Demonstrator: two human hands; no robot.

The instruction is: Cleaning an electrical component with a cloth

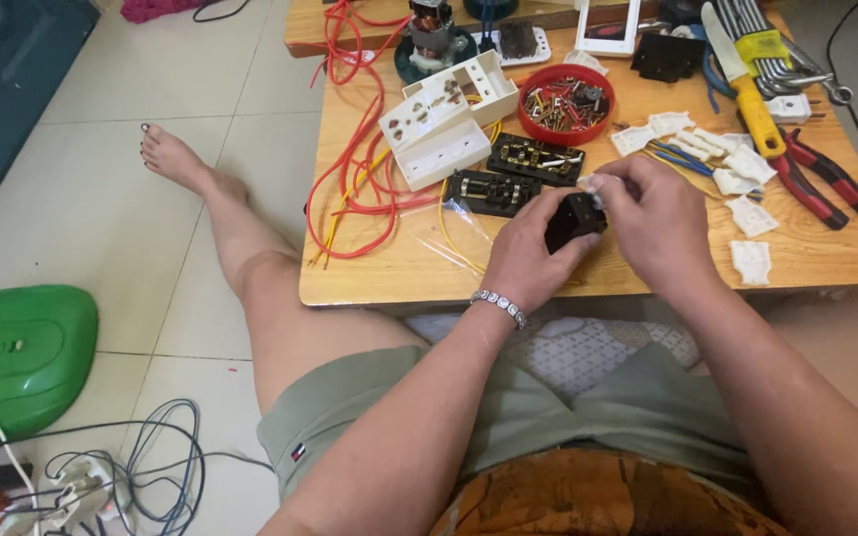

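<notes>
From the head view, we hold a small black block point(574, 220) over the near edge of the low wooden table point(369, 283): our left hand point(528, 260) is curled around it from below, and our right hand point(652, 223) pinches its top with fingertips closed on it. We judge that we are in the middle of fitting or checking a part on this block; the next move seems to call for a steady left grip and fine fingertip work on the right. The block looks like hard, matt plastic with square edges. Just beyond it lie two flat black terminal plates point(513, 174) with brass contacts, and beyond those a white plastic box point(446, 116) with round holes. Right of the box stands a red bowl point(565, 103) of mixed metal screws. Thin red and yellow wires point(350, 169) loop across the left part of the table. On the right lie white plastic pieces point(737, 179), a yellow-handled knife point(747, 94) and red-handled pliers point(821, 184).
</notes>
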